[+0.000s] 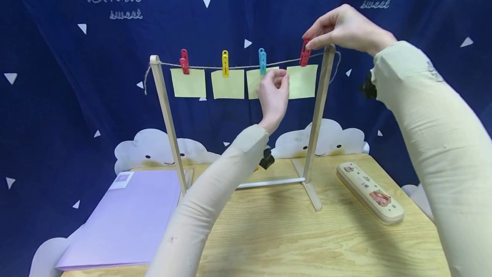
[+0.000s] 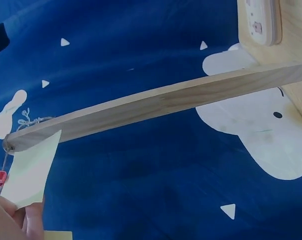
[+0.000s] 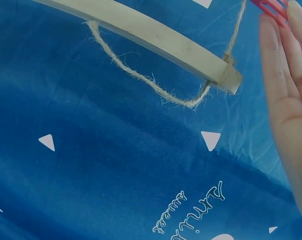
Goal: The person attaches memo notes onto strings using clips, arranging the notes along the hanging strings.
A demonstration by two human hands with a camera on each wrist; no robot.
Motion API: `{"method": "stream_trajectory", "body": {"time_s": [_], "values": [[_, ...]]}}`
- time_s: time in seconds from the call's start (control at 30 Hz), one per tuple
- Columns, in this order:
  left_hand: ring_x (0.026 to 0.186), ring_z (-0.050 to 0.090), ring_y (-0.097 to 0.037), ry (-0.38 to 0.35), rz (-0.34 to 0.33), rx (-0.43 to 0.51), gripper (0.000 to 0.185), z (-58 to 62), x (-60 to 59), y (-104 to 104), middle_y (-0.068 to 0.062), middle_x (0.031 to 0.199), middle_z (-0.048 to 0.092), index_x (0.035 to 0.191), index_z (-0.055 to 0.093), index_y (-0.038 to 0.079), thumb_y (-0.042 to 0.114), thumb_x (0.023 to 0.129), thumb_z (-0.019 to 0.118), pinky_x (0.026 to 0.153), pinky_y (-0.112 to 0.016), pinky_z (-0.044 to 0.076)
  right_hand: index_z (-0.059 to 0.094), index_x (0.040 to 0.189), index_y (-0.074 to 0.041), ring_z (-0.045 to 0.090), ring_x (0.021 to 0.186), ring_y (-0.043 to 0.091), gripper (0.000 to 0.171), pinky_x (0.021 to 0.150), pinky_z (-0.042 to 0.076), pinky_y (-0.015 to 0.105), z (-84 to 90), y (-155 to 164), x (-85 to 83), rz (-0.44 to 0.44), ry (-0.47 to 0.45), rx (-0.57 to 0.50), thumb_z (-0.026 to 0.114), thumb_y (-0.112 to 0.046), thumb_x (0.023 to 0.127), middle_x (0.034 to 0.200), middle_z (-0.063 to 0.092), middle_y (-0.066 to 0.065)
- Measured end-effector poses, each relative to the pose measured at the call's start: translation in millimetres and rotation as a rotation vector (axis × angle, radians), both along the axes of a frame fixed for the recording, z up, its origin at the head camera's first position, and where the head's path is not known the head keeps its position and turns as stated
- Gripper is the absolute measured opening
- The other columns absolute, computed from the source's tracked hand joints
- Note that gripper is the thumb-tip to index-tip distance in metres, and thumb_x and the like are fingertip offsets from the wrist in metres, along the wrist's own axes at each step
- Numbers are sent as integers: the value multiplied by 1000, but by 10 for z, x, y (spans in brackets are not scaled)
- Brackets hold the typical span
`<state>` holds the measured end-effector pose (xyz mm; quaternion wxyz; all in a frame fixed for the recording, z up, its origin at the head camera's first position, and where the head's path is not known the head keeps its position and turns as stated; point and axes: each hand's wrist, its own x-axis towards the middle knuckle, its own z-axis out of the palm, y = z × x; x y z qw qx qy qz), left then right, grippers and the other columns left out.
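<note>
My right hand [image 1: 347,29] pinches a red clothespin [image 1: 305,54] at the right end of the string [image 1: 246,67], by the top of the wooden post. Below that clothespin hangs a pale yellow paper note [image 1: 303,82]. Its left edge is pinched by the fingers of my left hand [image 1: 273,99]; the left wrist view shows the same note [image 2: 33,172] from the side. To the left, a blue clothespin [image 1: 262,61], a yellow clothespin [image 1: 225,63] and another red clothespin [image 1: 184,62] each carry a note on the string. My left hand partly covers the note under the blue clothespin.
Two wooden posts [image 1: 320,110] with a white crossbar [image 1: 270,183] support the string. A purple folder [image 1: 127,221] lies on the wooden table [image 1: 269,238] at left, and a cream pencil case [image 1: 369,191] at right. A dark blue curtain [image 1: 57,97] hangs behind.
</note>
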<state>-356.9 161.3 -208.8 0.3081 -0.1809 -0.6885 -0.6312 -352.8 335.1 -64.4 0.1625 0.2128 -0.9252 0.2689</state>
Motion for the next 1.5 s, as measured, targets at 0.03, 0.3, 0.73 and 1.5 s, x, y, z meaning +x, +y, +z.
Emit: {"method": "stream_trajectory", "body": {"time_s": [0.03, 0.3, 0.73, 1.5], "values": [[86, 71, -23, -4, 1, 6, 16, -5, 2, 3, -13, 101, 78, 105, 70, 0, 11, 97, 63, 66, -12, 45, 71, 116, -2, 65, 81, 4, 36, 77, 48, 3, -3, 2, 2, -1, -3, 2, 75, -25, 88, 83, 69, -23], [86, 72, -22, 6, 7, 32, 15, 17, 29, 35, -12, 101, 78, 105, 70, 1, 12, 97, 62, 66, -10, 44, 71, 118, -3, 64, 82, 7, 37, 77, 48, 3, 2, 11, 19, -10, -5, 8, 75, -26, 89, 82, 69, -23], [85, 71, -21, 8, 4, 46, 15, 59, 51, 68, -11, 103, 78, 106, 69, 1, 11, 98, 62, 67, -9, 46, 70, 119, -4, 66, 83, 4, 40, 77, 49, 4, 14, -16, 32, 4, -36, 21, 74, -29, 89, 87, 74, -17], [87, 72, -22, -10, -6, 68, 15, -4, 47, 50, -12, 102, 77, 105, 69, 1, 12, 96, 64, 67, -10, 47, 70, 120, -3, 69, 82, 4, 40, 76, 50, 3, -15, -78, 40, 14, -61, 63, 75, -26, 88, 85, 72, -19]]}}
